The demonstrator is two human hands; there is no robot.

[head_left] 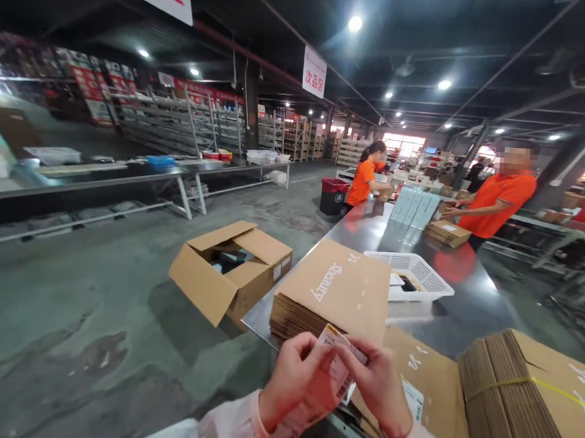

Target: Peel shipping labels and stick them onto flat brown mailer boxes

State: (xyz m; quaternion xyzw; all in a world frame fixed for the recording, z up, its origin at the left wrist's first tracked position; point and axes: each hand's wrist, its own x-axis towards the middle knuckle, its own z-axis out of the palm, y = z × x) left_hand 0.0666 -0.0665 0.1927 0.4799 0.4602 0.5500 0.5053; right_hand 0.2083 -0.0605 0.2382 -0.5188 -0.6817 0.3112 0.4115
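Observation:
My left hand (289, 377) and my right hand (378, 385) are close together at the bottom centre, both pinching a small sheet of labels (329, 375) with printed barcodes and an orange tint. The sheet is held above the near edge of a steel table (472, 298). Just beyond my hands lies a stack of flat cardboard boxes (335, 292) with white lettering. Another flat carton with a white sticker (426, 382) lies under my right hand.
A bundle of flat cartons tied with yellow string (525, 402) stands at the right. A white plastic basket (411, 274) sits mid-table. An open cardboard box (231, 268) stands on the floor at the left. Two people in orange shirts (499, 197) work at the far end.

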